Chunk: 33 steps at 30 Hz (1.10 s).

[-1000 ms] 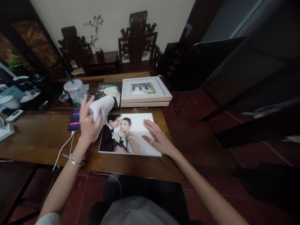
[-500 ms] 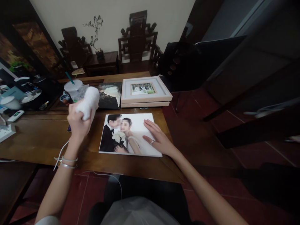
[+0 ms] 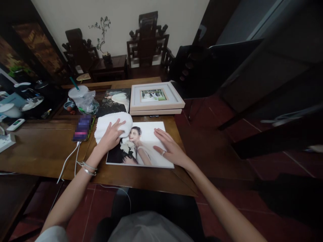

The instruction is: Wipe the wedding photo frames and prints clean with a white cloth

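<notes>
A glossy wedding photo panel (image 3: 141, 161) lies flat on the wooden table in front of me, showing a couple in a dark suit and a white gown. Over its upper left corner spreads a white towel (image 3: 104, 126), which hides part of the picture. My left hand (image 3: 112, 134) presses down on this towel, its fingers bent into the cloth. On the panel's right side my right hand (image 3: 170, 148) rests flat, fingers stretched out, a ring on one of them.
Behind the panel are two stacked light wood frames (image 3: 157, 107) and a dark photo panel (image 3: 103, 104). Left of the towel lie a phone (image 3: 82, 129) on a white cable (image 3: 67, 161), a plastic cup (image 3: 78, 92) with a straw, and a crumpled plastic bag (image 3: 88, 104). A white power strip (image 3: 6, 143) sits far left.
My left hand has come down and right with the bunched towel, which now lies spread on the panel's upper left corner. The phone has come into full view. My right hand stays put.
</notes>
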{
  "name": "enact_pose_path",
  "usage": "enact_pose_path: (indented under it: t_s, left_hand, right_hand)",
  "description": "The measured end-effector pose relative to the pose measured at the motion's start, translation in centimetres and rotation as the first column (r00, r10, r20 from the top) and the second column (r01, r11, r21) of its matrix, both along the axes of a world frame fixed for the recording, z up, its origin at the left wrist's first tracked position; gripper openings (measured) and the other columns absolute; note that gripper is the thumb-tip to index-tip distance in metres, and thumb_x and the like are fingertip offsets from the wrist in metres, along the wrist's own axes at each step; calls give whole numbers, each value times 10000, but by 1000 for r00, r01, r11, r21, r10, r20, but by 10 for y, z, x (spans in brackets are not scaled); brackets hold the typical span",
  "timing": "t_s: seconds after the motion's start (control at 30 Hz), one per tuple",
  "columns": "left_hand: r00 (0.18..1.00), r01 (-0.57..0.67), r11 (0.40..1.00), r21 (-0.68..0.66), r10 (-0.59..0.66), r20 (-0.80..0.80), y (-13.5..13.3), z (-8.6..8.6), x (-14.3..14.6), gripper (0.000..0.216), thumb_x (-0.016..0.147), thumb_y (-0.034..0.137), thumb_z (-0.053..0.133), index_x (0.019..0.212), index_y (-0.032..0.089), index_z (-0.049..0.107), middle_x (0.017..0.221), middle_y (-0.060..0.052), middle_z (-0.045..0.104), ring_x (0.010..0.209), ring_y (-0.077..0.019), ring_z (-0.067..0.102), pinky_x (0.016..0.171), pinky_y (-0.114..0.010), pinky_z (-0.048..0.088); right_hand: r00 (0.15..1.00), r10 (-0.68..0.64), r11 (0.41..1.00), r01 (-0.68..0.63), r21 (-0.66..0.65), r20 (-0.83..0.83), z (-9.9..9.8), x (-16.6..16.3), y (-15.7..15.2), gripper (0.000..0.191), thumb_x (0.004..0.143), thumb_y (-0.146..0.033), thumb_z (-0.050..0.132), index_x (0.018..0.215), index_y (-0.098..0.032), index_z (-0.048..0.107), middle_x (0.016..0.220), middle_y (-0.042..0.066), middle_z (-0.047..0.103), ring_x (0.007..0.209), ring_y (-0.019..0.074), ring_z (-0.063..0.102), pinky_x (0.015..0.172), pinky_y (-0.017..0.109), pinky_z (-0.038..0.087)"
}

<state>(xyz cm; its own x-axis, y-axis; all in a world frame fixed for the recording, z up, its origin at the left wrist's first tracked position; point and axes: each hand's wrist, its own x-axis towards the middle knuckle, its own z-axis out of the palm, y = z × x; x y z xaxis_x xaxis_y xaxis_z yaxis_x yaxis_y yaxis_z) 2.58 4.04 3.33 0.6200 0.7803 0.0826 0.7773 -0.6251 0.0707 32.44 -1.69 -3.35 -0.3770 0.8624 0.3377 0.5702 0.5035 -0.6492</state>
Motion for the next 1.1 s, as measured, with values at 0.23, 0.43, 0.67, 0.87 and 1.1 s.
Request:
enact_pose_path:
  t_s: [0.23,0.43,0.67,0.87,1.1]
  left_hand:
    - [999,36,997,-67,-37,-15,-39,4,-3,427,712,-84,395,961,139,659,1547,-134,374,1485,-304,201,1167,-612,226]
    - [994,86,984,-154,-96,-56,-122,20,0,391,680,-73,437,893,152,676,1575,-131,315,1482,-363,161,1144,-664,237]
    - [996,82,979,-188,-88,-25,-116,27,10,415,697,-72,425,928,154,685,1552,-135,364,1457,-360,252,1128,-648,296]
    - [999,53,988,-143,-51,19,-21,26,21,366,734,-50,429,927,138,677,1273,-165,641,1406,-356,380,1077,-614,369]
    - [999,33,999,-21,-32,39,10,31,26,259,832,47,392,783,160,620,889,-49,711,1100,-235,661,948,-323,503]
  right_hand:
    - [999,-37,999,36,-18,-10,0,-2,0,622,949,-504,467,1510,-278,320,1547,108,376,1446,275,291,1172,549,272]
    - [998,-40,999,40,6,-38,-2,-2,0,603,947,-496,479,1503,-321,326,1537,77,396,1436,274,312,1164,567,284]
    - [999,-6,1000,7,24,-34,-1,2,1,612,941,-475,503,1508,-344,314,1556,47,372,1444,271,297,1168,566,273]
    - [999,-6,999,7,37,-42,-5,4,4,614,926,-498,524,1489,-305,375,1543,76,389,1440,271,307,1170,553,271]
    - [998,-26,1000,26,4,-49,-5,2,8,624,902,-567,525,1446,-271,455,1522,103,421,1436,281,318,1168,561,266]
